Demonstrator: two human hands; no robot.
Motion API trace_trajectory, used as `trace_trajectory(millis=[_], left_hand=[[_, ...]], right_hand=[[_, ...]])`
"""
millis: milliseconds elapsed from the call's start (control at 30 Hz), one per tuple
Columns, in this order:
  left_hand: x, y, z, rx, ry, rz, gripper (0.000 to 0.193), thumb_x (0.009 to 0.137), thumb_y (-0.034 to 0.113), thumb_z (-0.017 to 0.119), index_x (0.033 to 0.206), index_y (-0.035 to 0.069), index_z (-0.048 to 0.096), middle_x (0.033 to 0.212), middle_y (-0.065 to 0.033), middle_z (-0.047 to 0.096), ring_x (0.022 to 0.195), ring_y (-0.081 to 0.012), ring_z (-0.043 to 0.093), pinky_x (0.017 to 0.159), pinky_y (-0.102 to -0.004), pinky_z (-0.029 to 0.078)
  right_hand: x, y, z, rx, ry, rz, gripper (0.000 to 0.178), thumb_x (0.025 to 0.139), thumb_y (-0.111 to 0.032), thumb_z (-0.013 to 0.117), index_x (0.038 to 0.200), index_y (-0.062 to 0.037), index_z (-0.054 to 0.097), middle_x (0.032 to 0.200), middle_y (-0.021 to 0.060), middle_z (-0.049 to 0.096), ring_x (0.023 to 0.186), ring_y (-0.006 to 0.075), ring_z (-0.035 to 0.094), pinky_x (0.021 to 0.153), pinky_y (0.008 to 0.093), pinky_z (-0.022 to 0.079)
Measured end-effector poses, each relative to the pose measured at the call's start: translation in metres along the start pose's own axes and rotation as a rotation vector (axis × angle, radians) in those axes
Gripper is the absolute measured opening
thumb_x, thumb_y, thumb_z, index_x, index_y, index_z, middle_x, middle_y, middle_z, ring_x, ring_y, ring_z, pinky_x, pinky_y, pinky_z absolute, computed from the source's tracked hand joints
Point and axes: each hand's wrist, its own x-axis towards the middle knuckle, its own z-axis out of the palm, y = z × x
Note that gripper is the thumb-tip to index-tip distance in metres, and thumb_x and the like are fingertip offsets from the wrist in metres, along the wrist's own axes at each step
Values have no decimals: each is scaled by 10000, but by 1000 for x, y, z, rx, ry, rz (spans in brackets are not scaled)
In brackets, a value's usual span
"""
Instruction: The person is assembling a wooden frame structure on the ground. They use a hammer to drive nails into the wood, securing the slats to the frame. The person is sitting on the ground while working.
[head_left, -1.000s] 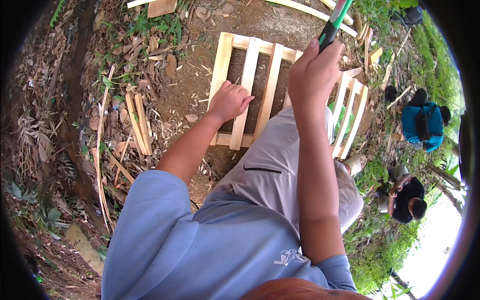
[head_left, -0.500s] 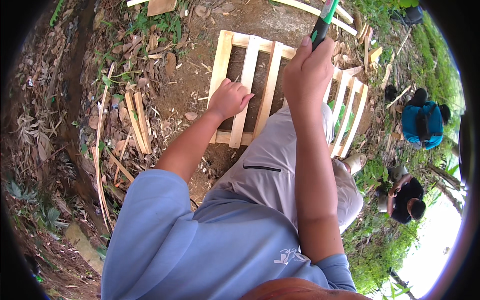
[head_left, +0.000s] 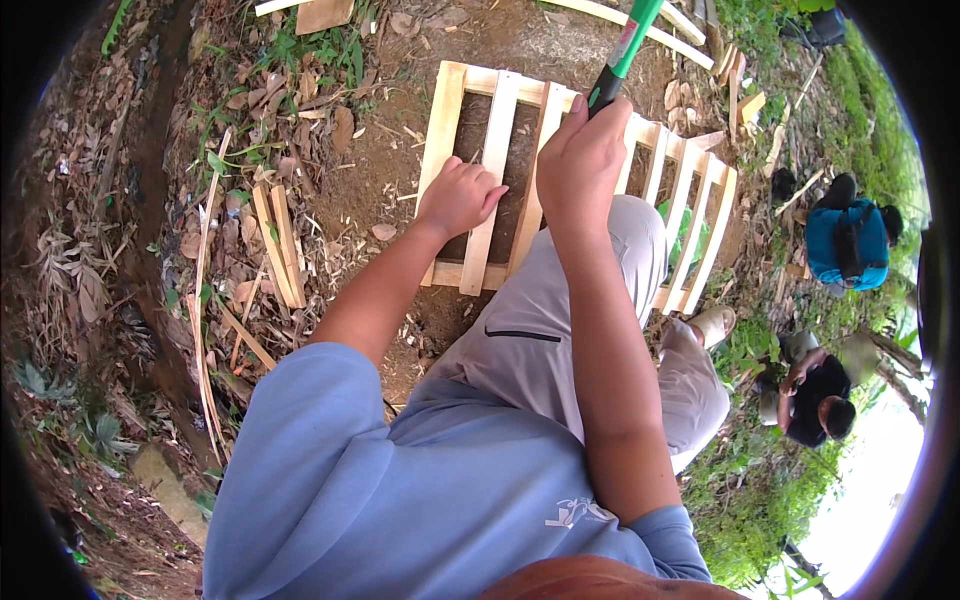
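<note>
A pale wooden frame of spaced slats [head_left: 493, 130] lies on the bare soil in front of me. My left hand [head_left: 462, 200] is closed over the second slat from the left; its fingertips are hidden beneath the knuckles. In my right hand [head_left: 583, 165] is a tool with a green-and-black handle [head_left: 608, 88], held up over the middle of the frame. The tool's far end runs past the top edge, so its head is hidden. My bent knee [head_left: 635, 225] covers part of the frame's near side.
Loose wood strips [head_left: 277, 245] lie among dry leaves at the left. More strips [head_left: 640, 30] are at the far side. A person with a teal backpack [head_left: 846, 245] and another in a dark shirt [head_left: 818, 395] are at the right, near green plants.
My right hand has come nearer and a little left with the tool, showing more of its green shaft. The left hand stays on the slat.
</note>
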Motion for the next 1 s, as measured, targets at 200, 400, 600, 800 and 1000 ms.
trace_trajectory(millis=[200,400,600,800,1000], left_hand=[[-1,2,5,-22,23,13,211,978,263,729,849,120,642,857,-83,666,850,-280,664,873,-420,458],[3,2,1,26,2,15,312,1021,333,691,799,117,651,831,-95,694,840,-296,667,866,-423,453],[6,6,3,-61,82,-11,353,990,319,751,757,96,607,762,-106,637,788,-330,629,833,-444,449],[13,151,-71,-1000,61,-474,381,1088,289,681,780,81,599,683,50,522,591,-41,421,531,-257,339],[-22,296,-63,-1864,-648,-444,353,1176,251,460,1408,8,568,935,21,613,737,-36,388,659,-232,348]], right_hand=[[-33,84,40,-365,-539,245,265,1099,-170,564,1155,72,471,999,381,714,925,553,721,831,599,596],[-42,50,8,-98,-337,293,226,1072,-166,611,1075,52,551,922,322,735,866,529,719,757,566,565],[-94,51,-136,164,-264,296,295,1005,-222,778,1009,29,622,734,159,665,655,245,664,640,411,517],[-191,37,-236,349,-93,603,223,956,-40,801,985,-26,581,788,30,707,581,46,552,523,236,415],[-229,42,-244,293,197,517,235,932,37,794,1013,-28,583,928,62,778,585,25,546,519,230,398]])
